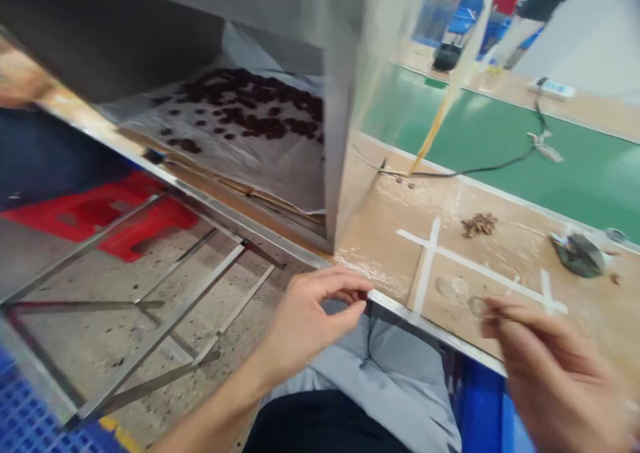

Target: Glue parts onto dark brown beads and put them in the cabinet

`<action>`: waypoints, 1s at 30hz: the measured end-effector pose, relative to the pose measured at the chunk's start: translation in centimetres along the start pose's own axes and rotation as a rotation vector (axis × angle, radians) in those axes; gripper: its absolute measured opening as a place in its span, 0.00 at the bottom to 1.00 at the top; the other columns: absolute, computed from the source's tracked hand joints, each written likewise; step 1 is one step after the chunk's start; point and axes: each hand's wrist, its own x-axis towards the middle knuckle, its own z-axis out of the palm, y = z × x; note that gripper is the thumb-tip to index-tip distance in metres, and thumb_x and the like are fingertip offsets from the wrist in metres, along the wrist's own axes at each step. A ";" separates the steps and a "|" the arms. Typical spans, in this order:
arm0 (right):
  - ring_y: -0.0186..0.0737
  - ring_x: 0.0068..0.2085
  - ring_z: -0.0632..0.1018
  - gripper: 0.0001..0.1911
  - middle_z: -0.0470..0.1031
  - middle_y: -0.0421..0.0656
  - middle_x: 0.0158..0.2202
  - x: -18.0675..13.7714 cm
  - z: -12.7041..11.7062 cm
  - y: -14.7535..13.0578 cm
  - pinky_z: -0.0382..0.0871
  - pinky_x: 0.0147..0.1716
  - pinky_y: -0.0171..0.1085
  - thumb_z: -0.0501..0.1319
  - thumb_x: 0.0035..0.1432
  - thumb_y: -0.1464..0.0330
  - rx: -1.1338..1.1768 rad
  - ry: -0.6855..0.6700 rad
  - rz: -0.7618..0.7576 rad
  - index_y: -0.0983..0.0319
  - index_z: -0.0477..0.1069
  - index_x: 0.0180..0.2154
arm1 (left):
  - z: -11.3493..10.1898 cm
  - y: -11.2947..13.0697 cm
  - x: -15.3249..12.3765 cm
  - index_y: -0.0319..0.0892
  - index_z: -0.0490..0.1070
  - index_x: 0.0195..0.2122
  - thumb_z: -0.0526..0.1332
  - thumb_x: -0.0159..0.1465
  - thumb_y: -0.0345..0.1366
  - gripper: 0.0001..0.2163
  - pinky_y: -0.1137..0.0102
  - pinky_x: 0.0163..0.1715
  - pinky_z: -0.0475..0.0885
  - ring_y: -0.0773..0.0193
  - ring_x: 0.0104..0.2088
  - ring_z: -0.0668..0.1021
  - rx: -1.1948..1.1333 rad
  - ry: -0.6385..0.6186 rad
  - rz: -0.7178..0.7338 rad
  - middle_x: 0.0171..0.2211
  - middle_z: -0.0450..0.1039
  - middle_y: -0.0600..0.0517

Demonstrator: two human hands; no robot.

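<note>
My left hand hovers at the table's metal front edge, above my lap. Its thumb and forefinger are pinched together, with a tiny dark bit between the tips that I cannot name. My right hand is low at the right over the brown tabletop, blurred by motion. Its fingers are bunched and point left, close to a faint ring mark. White tape strips cross the tabletop between the two hands.
A steel box stands at the back left, with dark red pieces spread on a pale sheet inside. On the table are a small brown pile, a dark object and a black cable. A red stool and metal frame bars stand on the floor.
</note>
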 end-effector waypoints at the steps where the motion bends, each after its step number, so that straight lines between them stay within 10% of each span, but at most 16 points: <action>1: 0.50 0.43 0.88 0.17 0.89 0.51 0.55 -0.7 0.9 0.5 0.88 0.41 0.45 0.89 0.54 0.53 0.035 -0.074 0.080 0.51 0.91 0.41 | 1.5 -0.1 0.1 0.47 0.91 0.51 0.71 0.69 0.25 0.14 0.73 0.46 0.87 0.63 0.41 0.90 0.078 0.006 0.072 0.48 0.90 0.51; 7: 0.47 0.53 0.86 0.14 0.88 0.44 0.58 -3.3 6.0 2.3 0.84 0.56 0.42 0.86 0.62 0.54 0.318 -0.255 0.357 0.51 0.91 0.45 | 5.3 -1.5 0.6 0.45 0.76 0.70 0.68 0.75 0.20 0.25 0.72 0.56 0.86 0.64 0.48 0.92 0.405 -0.018 0.451 0.53 0.90 0.52; 15: 0.42 0.50 0.86 0.15 0.89 0.42 0.51 -3.1 5.5 3.4 0.82 0.56 0.38 0.84 0.67 0.56 0.325 -0.268 0.367 0.52 0.91 0.50 | 6.3 -0.7 0.7 0.33 0.70 0.74 0.66 0.78 0.20 0.24 0.67 0.65 0.82 0.58 0.57 0.90 0.587 -0.091 0.669 0.58 0.88 0.42; 30: 0.34 0.41 0.82 0.14 0.86 0.41 0.43 -2.7 5.6 2.0 0.83 0.48 0.31 0.87 0.63 0.61 0.737 -0.278 0.660 0.58 0.90 0.45 | 7.7 -3.3 1.9 0.50 0.89 0.56 0.78 0.72 0.25 0.15 0.66 0.60 0.83 0.59 0.54 0.90 -0.194 -0.142 0.364 0.54 0.90 0.50</action>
